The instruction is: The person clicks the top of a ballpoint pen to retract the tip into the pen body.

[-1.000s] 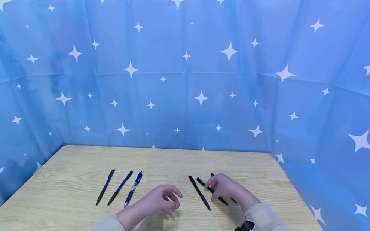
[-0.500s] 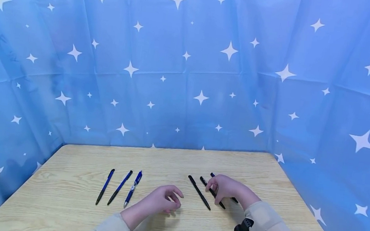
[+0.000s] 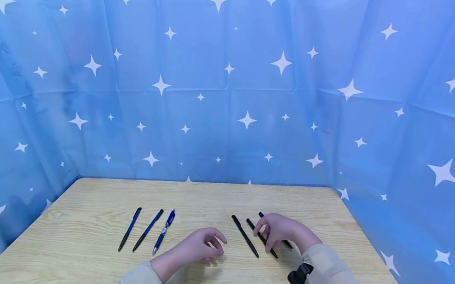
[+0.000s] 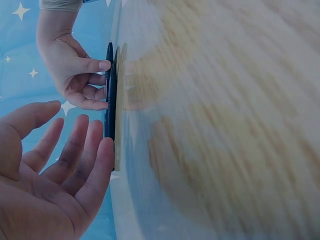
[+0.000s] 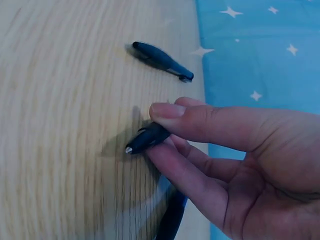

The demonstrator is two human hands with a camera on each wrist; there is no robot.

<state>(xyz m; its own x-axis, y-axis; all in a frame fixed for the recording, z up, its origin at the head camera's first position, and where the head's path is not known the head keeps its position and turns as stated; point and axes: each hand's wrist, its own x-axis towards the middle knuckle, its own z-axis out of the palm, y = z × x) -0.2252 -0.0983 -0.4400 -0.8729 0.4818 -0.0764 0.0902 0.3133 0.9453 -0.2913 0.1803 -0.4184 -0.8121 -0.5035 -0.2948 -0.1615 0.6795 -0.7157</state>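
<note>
My right hand [image 3: 278, 230] pinches a black pen [image 5: 145, 140] between thumb and fingers, low over the table on the right. To its left lies another black pen [image 3: 245, 236], slanted and untouched. A third dark pen [image 3: 261, 215] with a blue end is partly hidden behind the right hand. My left hand [image 3: 200, 245] hovers over the middle of the table, fingers relaxed and holding nothing. In the left wrist view that left hand [image 4: 60, 175] has its fingers loosely spread.
Three blue pens lie roughly side by side on the left: one blue-and-black [image 3: 130, 229], a second [image 3: 148, 230] beside it, and one with a printed barrel [image 3: 164, 231] nearest the left hand. A starry blue curtain [image 3: 216, 90] surrounds the wooden table [image 3: 75, 246].
The pen in my right hand has turned slightly, its far end shifting right, away from the pen on its left. The right hand has shifted a little; my left hand has barely moved.
</note>
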